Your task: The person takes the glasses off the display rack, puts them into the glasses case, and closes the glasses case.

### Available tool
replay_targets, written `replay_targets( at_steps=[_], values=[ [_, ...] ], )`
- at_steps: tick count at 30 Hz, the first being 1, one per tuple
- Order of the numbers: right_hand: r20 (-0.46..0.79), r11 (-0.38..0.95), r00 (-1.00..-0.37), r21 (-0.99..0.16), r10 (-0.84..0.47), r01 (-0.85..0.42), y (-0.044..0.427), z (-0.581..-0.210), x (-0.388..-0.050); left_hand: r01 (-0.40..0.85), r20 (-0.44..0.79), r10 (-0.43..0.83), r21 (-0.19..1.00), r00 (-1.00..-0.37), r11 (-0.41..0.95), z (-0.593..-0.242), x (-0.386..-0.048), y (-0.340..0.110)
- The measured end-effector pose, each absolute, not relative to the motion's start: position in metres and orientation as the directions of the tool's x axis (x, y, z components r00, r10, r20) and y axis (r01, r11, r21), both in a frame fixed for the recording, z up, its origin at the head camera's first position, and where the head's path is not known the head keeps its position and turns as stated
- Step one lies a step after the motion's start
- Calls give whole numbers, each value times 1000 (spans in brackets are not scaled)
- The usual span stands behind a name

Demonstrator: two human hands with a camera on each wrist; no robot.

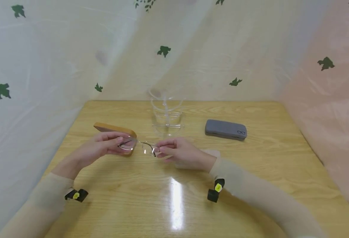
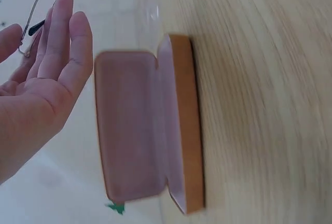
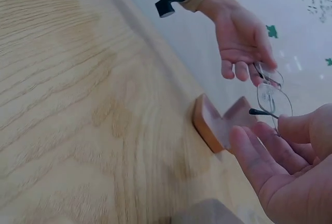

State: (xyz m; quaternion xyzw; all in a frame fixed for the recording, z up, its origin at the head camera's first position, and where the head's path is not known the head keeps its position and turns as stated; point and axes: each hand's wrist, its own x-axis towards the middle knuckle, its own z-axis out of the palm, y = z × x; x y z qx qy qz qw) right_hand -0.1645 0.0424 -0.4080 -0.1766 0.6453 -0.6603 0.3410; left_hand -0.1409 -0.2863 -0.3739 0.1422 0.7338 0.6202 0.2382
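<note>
Both hands hold a pair of thin-framed eyeglasses (image 1: 144,145) with clear lenses and dark temple tips above the table. My left hand (image 1: 104,145) pinches one end of the frame between thumb and fingers. At the opposite end, my right hand (image 1: 183,152) pinches the rim near a temple, also seen in the right wrist view. An orange glasses case (image 2: 187,125) with a pink lining (image 2: 129,125) lies open on the table behind and below the left hand; in the head view that hand partly covers it.
A clear multi-tier display stand (image 1: 166,115) stands at the table's back middle. To its right lies a closed grey glasses case (image 1: 225,129). A pale cloth (image 1: 213,153) lies partly hidden under the right wrist. Leaf-patterned curtains border the wooden table (image 1: 132,198).
</note>
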Motion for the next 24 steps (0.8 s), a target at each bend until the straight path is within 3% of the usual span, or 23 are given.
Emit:
replay_targets(
  at_steps=[7, 13, 20, 24],
  values=[
    [-293, 99, -686, -946, -666, 309, 0, -411, -168, -136, -220, 453, 968, -864, 211, -386, -144, -318],
    [-339, 106, -691, -928, -638, 358, -31, -419, -180, -274, -336, 341, 937, -878, 218, -394, -152, -336],
    [-393, -27, -718, -868, -574, 496, -69, -430, -187, -339, -382, 262, 921, -887, 194, -404, -159, -351],
    [-388, -59, -738, -865, -551, 499, -80, -436, -189, -348, -383, 220, 919, -897, 183, -410, -159, -355]
  ],
)
